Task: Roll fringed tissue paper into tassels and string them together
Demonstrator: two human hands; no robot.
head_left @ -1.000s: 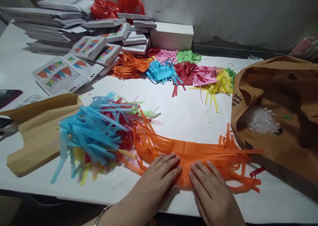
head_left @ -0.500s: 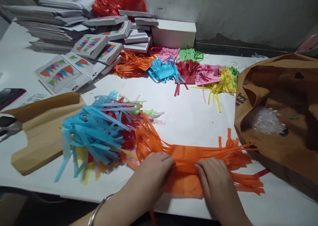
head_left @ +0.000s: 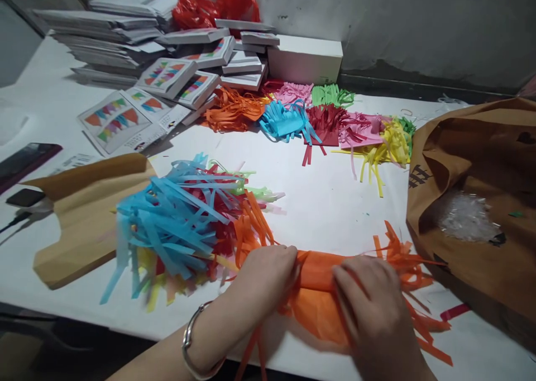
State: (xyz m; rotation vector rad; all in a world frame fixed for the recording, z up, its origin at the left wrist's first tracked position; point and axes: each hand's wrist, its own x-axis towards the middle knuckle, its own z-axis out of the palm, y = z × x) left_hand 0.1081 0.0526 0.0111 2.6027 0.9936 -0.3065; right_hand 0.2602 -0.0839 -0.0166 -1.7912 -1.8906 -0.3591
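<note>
Orange fringed tissue paper (head_left: 320, 270) lies near the table's front edge, with cut strips spreading at both ends. My left hand (head_left: 268, 269) is closed on its left part, and the fingertips are tucked out of sight. My right hand (head_left: 372, 297) grips the right part, slightly blurred, fingers bent over a fold. Between the hands the sheet is folded over, its lower flap hanging loosely toward me. Just left of it sits a heap of blue tissue fringe (head_left: 167, 219), mixed with red, yellow and green strips.
Behind are small fringed bundles, among them a blue one (head_left: 285, 119) and a dark red one (head_left: 325, 125). Printed packets (head_left: 167, 75) are stacked at back left beside a white box (head_left: 305, 60). A brown paper bag (head_left: 422, 202) stands right; brown paper (head_left: 92, 202) and a phone (head_left: 29, 163) lie left.
The orange paper's middle is folded further, and its lower flap has lifted and curled. My right hand has turned over the fold. The view has shifted a little left.
</note>
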